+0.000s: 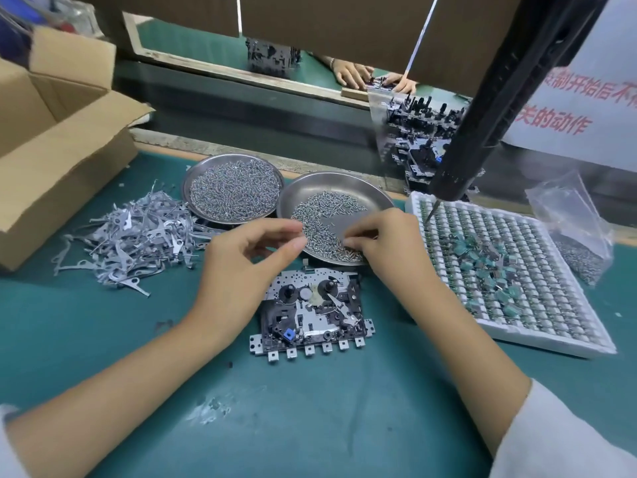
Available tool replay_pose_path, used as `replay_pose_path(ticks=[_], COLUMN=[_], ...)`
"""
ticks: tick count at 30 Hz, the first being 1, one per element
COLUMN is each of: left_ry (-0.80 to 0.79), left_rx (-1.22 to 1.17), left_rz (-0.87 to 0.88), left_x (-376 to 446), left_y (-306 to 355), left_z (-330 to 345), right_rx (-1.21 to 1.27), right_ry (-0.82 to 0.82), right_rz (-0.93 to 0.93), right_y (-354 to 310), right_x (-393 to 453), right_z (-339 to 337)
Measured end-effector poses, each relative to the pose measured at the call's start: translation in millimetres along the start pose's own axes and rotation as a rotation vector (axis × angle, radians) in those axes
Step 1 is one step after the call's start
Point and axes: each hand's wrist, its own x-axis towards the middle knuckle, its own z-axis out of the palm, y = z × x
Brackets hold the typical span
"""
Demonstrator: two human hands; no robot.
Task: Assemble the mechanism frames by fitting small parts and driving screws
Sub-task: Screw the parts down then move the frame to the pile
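A metal mechanism frame (312, 313) with black spindles and a blue part lies flat on the green mat in front of me. My right hand (382, 243) reaches into the near steel dish (358, 191) and its fingertips pinch among the loose screws (324, 219). My left hand (248, 257) hovers above the frame's left edge, fingers loosely curled, thumb and forefinger apart; I see nothing in it. A hanging black electric screwdriver (482, 132) points its bit down over the white tray (551, 339).
A second steel dish (234, 189) full of screws stands to the left, beside a heap of grey metal levers (138, 236). An open cardboard box (51, 139) is far left. Stacked frames (420, 139) and a plastic bag (575, 229) lie at right. Another person's hands (365, 75) work across the bench.
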Motion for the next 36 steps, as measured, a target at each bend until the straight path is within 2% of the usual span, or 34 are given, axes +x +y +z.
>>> replay_pose_path(ticks=[12,16,18,19,22,24,27,36], left_ry=[-0.018,-0.033,-0.048,-0.051,-0.025,-0.02,-0.034,-0.038], left_rx=[0.01,-0.005,-0.026,-0.044,-0.127,-0.144,-0.144,-0.166], left_rz=[-0.003,-0.005,-0.007,-0.009,-0.019,-0.022,-0.017,0.007], left_x=[-4,-5,-5,-6,-6,-7,-7,-7], left_y=[-1,-1,-1,0,1,1,2,3], left_z=[4,3,4,4,5,4,4,5], right_rx=[0.142,0.178,0.296,0.449,0.993,1.141,1.2,1.199], right_ry=[0.134,0.11,0.124,0.112,-0.046,-0.149,-0.212,-0.187], right_rz=[-0.03,-0.009,0.022,0.057,0.169,0.207,0.235,0.216], right_y=[4,1,-3,-6,-19,-24,-27,-27], right_x=[-11,-15,-17,-20,-34,-39,-42,-43], right_z=[1,1,-2,-4,-7,-5,-2,2])
